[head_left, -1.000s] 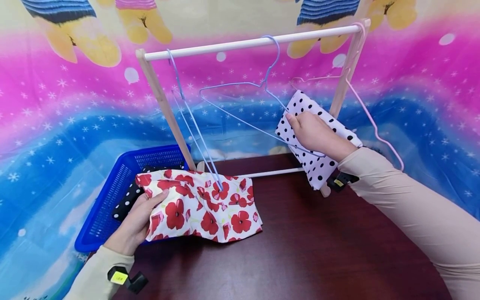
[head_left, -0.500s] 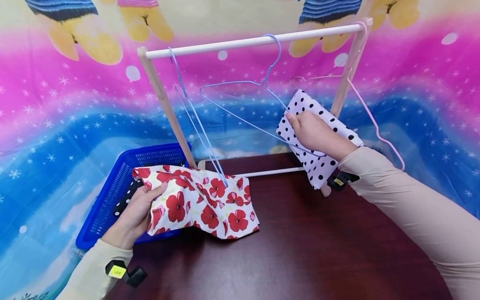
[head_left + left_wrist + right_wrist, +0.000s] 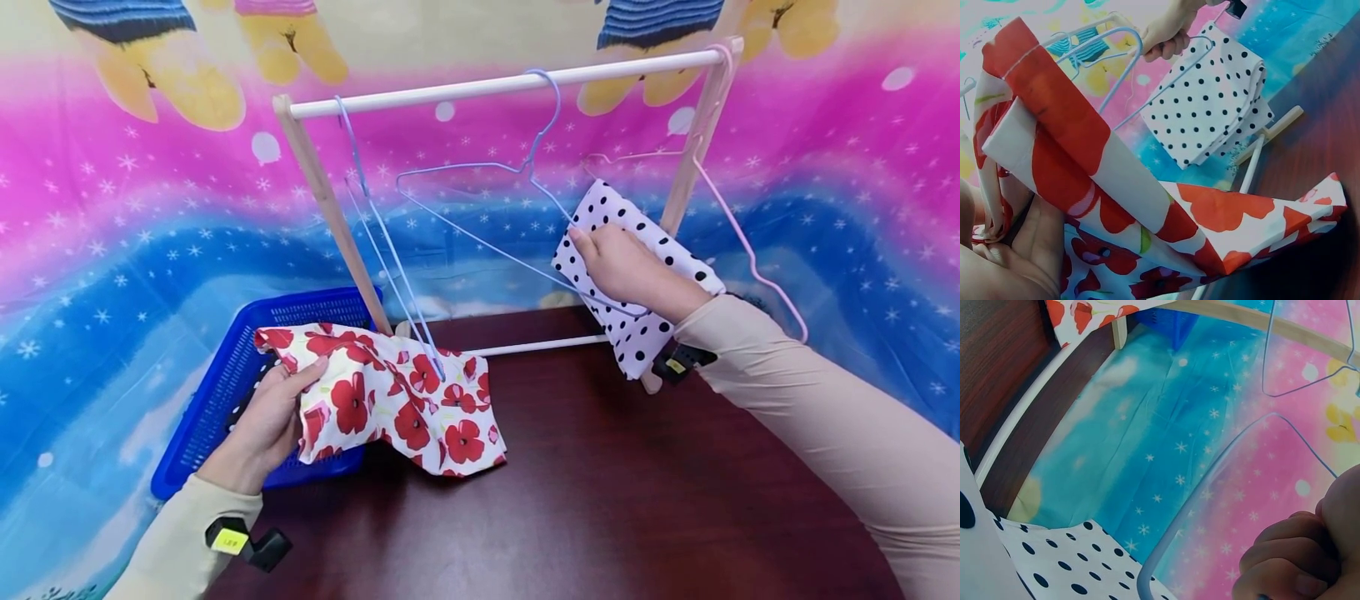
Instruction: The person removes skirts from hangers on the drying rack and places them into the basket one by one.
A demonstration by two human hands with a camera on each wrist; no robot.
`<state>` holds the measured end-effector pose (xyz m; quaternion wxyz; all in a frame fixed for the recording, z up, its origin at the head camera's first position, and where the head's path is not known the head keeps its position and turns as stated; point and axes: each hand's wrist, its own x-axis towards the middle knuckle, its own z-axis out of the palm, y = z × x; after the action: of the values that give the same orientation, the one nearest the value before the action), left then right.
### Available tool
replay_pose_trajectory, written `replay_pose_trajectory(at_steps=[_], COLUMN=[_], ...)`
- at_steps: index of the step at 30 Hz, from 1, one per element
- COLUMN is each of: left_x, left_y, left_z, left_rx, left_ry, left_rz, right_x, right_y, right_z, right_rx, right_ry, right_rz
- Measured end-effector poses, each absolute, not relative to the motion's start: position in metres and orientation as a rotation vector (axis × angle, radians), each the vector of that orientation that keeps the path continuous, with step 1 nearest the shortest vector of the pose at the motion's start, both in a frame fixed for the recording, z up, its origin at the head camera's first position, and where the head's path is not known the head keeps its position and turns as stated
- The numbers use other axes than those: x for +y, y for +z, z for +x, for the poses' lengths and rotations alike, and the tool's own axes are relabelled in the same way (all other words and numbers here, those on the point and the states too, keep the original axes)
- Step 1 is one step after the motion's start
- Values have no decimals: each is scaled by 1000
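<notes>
My left hand (image 3: 266, 421) grips the left end of a white cloth with red flowers (image 3: 412, 408), its thumb lying on top. In the left wrist view the flowered cloth (image 3: 1116, 181) looks folded in layers and its free end sags. My right hand (image 3: 618, 262) holds the right arm of a blue clothes hanger (image 3: 465, 167), whose hook sits on the rod. In the right wrist view the right hand (image 3: 1297, 556) has its fingers curled. Behind it hangs a folded white cloth with black dots (image 3: 645, 333), by a pink hanger (image 3: 742, 233).
A second blue hanger (image 3: 397, 258) hangs at the left of the wooden rack (image 3: 330, 217), its lower end overlapping the flowered cloth. A blue basket (image 3: 202, 417) with a black dotted cloth inside stands at left on the dark table (image 3: 600, 500). A printed backdrop stands behind.
My left hand has shifted slightly left, carrying the flowered cloth, whose right end has also moved left and sags more. The right hand stays on the middle hanger, nearly still.
</notes>
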<state>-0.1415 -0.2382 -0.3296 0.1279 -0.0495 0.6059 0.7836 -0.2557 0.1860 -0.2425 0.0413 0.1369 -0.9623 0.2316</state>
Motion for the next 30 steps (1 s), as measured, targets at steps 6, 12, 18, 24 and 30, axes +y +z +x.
replay_pose_trajectory(at_steps=[6, 12, 18, 24, 30], left_x=[-239, -239, -239, -241, -244], left_y=[-323, -318, -313, -307, -301], left_z=[-140, -140, -140, -140, -141], left_rx=[1771, 1754, 1735, 1719, 1692], left_ry=[2298, 2323, 2356, 2383, 2401], left_rz=[-112, -109, -97, -83, -83], right_x=[185, 185, 184, 182, 181], right_y=[-240, -241, -241, -239, -238], right_z=[-252, -254, -253, -251, -251], right_rx=[-2955, -2960, -2968, -2975, -2986], right_ry=[767, 782, 857, 895, 868], right_rz=[459, 471, 503, 497, 485])
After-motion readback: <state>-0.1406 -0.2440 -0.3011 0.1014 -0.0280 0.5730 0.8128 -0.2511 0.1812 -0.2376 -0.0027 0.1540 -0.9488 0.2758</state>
